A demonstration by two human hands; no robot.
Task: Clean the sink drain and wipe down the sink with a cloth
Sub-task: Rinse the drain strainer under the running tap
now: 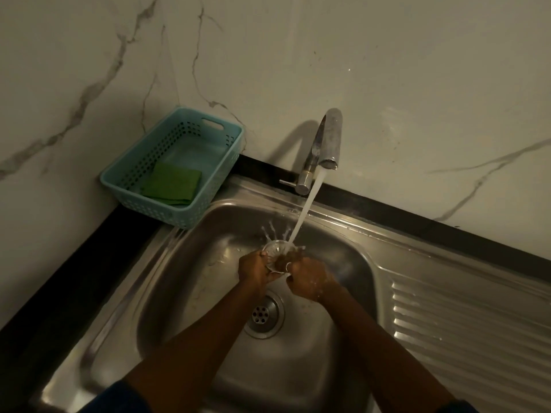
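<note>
My left hand and right hand both grip the strainer, held under the tap stream to flush it.

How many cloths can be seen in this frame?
1. A green cloth lies in the blue basket, left of the tap. Its layered edges may be a fold or a second cloth beneath. The left hand and right hand hold the drain strainer, no cloth.

A: Any text, brand or number legible?
B: Entry: none. From my view I checked the tap, the basket and the sink. Dim light, no readable marks on any.
</note>
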